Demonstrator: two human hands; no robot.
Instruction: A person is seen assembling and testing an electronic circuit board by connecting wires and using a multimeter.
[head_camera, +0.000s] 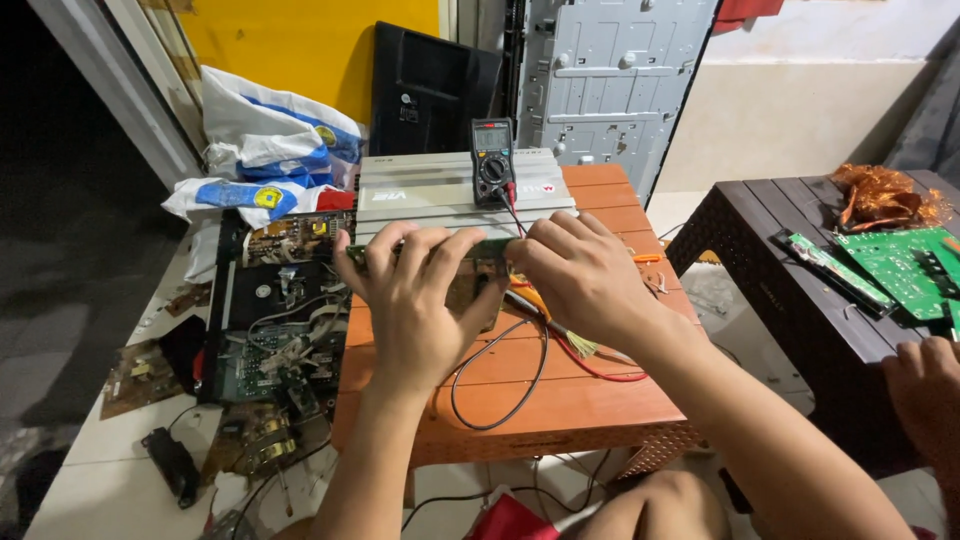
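2 hands (415, 300) (580, 275) grip circuit board (480, 268) upright.

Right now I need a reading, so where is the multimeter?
In the head view, the multimeter stands at the far side of the orange table, propped on the silver case just beyond both hands, its red lead trailing toward the right hand.

Left hand (415, 300) and right hand (580, 275) grip what seems a small circuit board (480, 268) over the orange table (560, 400).
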